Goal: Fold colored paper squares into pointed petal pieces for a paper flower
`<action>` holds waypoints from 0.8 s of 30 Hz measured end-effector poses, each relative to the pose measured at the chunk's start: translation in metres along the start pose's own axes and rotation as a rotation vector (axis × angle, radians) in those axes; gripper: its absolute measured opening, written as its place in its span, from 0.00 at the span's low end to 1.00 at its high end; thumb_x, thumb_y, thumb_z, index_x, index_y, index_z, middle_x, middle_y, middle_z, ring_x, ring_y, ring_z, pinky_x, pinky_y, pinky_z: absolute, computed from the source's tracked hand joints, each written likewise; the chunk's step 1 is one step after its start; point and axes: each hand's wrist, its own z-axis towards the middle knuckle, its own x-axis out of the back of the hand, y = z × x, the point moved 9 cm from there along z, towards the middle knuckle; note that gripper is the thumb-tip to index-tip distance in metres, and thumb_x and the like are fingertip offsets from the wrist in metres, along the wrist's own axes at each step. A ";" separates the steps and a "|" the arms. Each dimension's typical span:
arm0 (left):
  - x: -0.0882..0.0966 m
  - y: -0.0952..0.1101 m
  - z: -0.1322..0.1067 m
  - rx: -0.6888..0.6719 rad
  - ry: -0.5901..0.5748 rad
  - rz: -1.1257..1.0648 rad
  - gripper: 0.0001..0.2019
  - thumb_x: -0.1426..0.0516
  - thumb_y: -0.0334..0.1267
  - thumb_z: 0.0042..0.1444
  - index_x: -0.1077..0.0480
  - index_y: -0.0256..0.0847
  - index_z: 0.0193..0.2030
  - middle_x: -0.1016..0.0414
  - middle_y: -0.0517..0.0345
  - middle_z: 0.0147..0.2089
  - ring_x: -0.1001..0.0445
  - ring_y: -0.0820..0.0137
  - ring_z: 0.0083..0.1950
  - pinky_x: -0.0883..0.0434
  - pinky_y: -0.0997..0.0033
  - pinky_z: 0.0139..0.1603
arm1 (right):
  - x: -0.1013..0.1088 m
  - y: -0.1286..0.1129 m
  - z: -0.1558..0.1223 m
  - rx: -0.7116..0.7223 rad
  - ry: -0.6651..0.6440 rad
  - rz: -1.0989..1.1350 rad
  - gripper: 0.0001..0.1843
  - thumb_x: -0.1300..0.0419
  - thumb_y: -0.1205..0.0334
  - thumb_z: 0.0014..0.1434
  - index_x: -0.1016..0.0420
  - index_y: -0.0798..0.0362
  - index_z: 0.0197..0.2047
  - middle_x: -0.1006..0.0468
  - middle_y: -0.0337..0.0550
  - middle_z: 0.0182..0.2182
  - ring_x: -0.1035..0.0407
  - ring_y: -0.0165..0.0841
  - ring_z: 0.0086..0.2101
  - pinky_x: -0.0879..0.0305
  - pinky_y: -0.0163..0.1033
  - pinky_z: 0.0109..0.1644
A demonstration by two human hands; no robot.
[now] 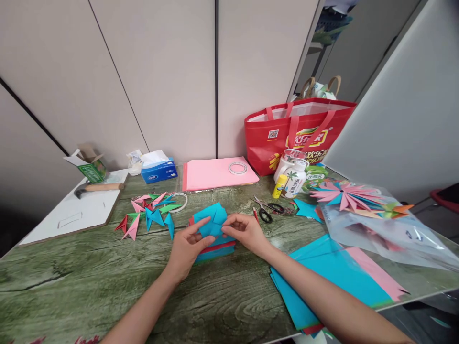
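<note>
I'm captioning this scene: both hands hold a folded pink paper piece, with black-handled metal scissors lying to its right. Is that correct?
The colour is wrong: in the head view, the left hand and right hand hold a folded blue paper piece, not a pink one. The black-handled metal scissors do lie to its right.

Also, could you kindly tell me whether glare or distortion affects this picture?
Head view: pale sheen on the clear plastic bag. Same view: seams between the wall panels slant at left, probably lens distortion; the blue paper shows no strong glare.
</note>
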 end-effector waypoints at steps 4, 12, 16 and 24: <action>0.000 -0.004 0.002 0.003 -0.007 -0.028 0.30 0.35 0.34 0.37 0.32 0.38 0.52 0.24 0.60 0.25 0.28 0.69 0.32 0.30 0.69 0.36 | 0.001 0.002 0.002 -0.027 -0.020 0.050 0.12 0.34 0.56 0.41 0.28 0.55 0.25 0.27 0.36 0.21 0.31 0.29 0.23 0.34 0.33 0.28; 0.001 -0.001 0.000 -0.014 0.025 0.023 0.28 0.35 0.35 0.38 0.31 0.36 0.50 0.27 0.62 0.23 0.33 0.74 0.25 0.34 0.74 0.28 | 0.003 0.008 0.002 -0.094 0.007 0.120 0.14 0.32 0.58 0.37 0.28 0.55 0.26 0.27 0.35 0.20 0.29 0.29 0.21 0.33 0.33 0.25; 0.000 0.002 -0.001 -0.025 0.022 0.040 0.30 0.35 0.34 0.36 0.31 0.36 0.51 0.33 0.65 0.18 0.37 0.76 0.21 0.37 0.77 0.23 | 0.005 0.005 0.002 -0.073 0.026 0.095 0.11 0.33 0.59 0.39 0.26 0.55 0.26 0.26 0.37 0.21 0.29 0.29 0.22 0.32 0.33 0.27; 0.010 0.000 0.005 -0.058 0.072 -0.012 0.33 0.34 0.36 0.34 0.33 0.35 0.53 0.30 0.62 0.21 0.33 0.73 0.25 0.33 0.75 0.26 | 0.007 0.012 0.003 -0.123 0.005 0.194 0.13 0.32 0.62 0.38 0.24 0.54 0.31 0.24 0.36 0.24 0.29 0.28 0.24 0.30 0.34 0.31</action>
